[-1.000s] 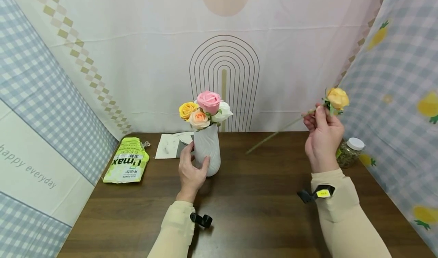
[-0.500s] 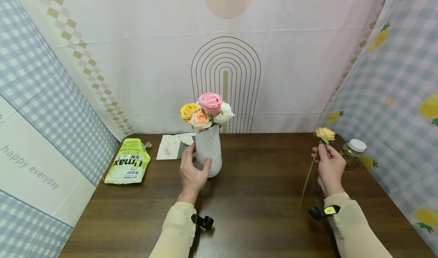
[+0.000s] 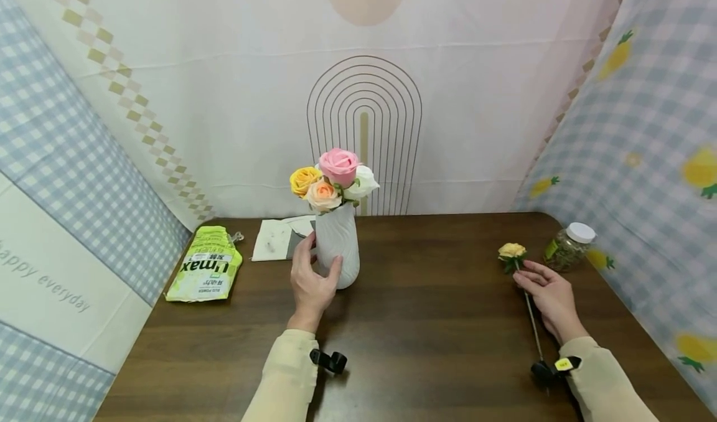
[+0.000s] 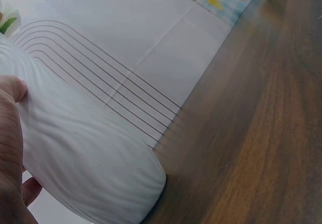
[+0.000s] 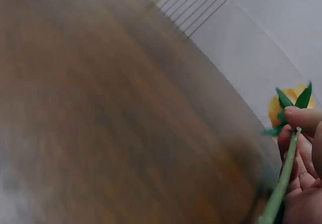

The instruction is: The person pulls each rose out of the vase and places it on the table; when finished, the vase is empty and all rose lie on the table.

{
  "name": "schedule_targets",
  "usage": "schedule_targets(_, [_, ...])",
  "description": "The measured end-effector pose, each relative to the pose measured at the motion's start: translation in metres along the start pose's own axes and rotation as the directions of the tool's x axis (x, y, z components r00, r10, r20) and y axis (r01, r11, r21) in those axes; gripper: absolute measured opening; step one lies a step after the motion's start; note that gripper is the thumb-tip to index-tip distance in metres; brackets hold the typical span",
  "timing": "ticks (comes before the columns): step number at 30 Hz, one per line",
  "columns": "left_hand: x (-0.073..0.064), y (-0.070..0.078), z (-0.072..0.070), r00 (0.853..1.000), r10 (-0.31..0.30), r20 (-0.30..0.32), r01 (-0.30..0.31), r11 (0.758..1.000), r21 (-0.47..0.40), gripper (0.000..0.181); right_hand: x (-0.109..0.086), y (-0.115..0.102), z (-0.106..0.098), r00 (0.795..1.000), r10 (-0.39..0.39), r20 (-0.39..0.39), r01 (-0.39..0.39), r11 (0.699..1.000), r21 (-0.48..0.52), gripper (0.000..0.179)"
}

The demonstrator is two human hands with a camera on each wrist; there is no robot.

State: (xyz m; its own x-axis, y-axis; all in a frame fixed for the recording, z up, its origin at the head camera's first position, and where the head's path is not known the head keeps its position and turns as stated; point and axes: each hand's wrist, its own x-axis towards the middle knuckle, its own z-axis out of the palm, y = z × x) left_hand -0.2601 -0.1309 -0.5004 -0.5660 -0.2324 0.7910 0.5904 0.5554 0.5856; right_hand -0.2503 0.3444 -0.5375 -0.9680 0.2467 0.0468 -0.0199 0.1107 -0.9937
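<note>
A white ribbed vase [image 3: 343, 238] stands left of the table's middle, holding several artificial roses. Among them show a pink rose [image 3: 338, 167], a yellow one, a peach one and a white one. My left hand [image 3: 312, 285] grips the vase from its near left side, thumb at the front; the ribbed body fills much of the left wrist view. Far to the right, my right hand [image 3: 551, 294] pinches a single yellow rose [image 3: 512, 251] just below its bloom. Its long green stem [image 5: 282, 183] runs back past the palm toward the wrist, low over the table.
A lidded jar [image 3: 568, 248] of dried greenish pieces stands just beyond my right hand. At the left lies a bright green packet [image 3: 206, 266]. Behind the vase is a white and grey sheet [image 3: 272, 240]. Patterned cloth hangs along the table's back and sides.
My right hand has lowered the yellow rose from shoulder height of the vase down toward the table at right, its stem swinging round toward me. My left hand has stayed on the vase.
</note>
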Motion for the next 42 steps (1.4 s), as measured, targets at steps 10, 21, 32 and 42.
schedule_targets(10, [-0.001,-0.002,-0.001,1.000,-0.007,0.008,0.006,1.000,0.001,0.064,0.004,0.011,-0.017,0.999,-0.044,0.009,0.045,0.978,-0.205,0.033])
schedule_targets(21, [0.002,0.000,-0.001,1.000,0.006,0.000,-0.006,1.000,0.006,0.061,0.009,0.009,-0.024,1.000,0.009,0.005,-0.007,0.938,-0.348,0.055])
schedule_targets(32, [-0.005,0.000,-0.001,1.000,-0.011,0.005,0.011,1.000,0.007,0.062,0.007,0.013,-0.023,0.999,-0.002,-0.044,-0.021,0.853,-0.521,0.051])
schedule_targets(42, [-0.004,0.000,0.000,1.000,-0.016,-0.002,0.016,1.000,-0.010,0.061,0.007,0.012,-0.019,0.998,0.042,-0.057,-0.065,0.859,-0.508,0.054])
